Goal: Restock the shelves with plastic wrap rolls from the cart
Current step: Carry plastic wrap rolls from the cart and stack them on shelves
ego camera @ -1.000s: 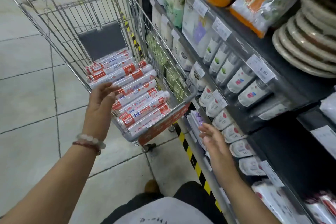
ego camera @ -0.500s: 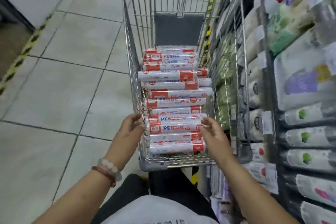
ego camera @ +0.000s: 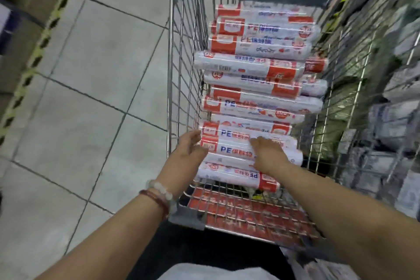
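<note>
Both hands are down in the cart, on the nearest rolls of the pile. The left hand (ego camera: 189,150) is cupped against the left ends of two rolls lying near the front, fingers loosely bent and thumb apart; it touches them, but I would not say it has closed round anything. The right hand (ego camera: 268,154) lies on top of the same pair, palm down and fingers spread forward across the wrapping. Whether the fingertips have hooked over the far side I cannot tell, since the picture is smeared there. So neither hand plainly has a roll lifted, and I judge this to be the start of a pick-up, with the two hands bracketing one or two rolls. The plastic wrap rolls (ego camera: 261,102) lie crosswise in the wire cart (ego camera: 181,75), stacked from the near end to the back panel, white with red bands and blue lettering; more than a dozen are on show, and others may sit beneath. On the right, just beyond the cart's side, stand the shelves (ego camera: 386,120), seen only through the mesh and too blurred to say which goods they hold or where the gap for these rolls is. On the left wrist are two bead bracelets (ego camera: 159,193). With the cart this full, I would guess most of the restocking is left.
</note>
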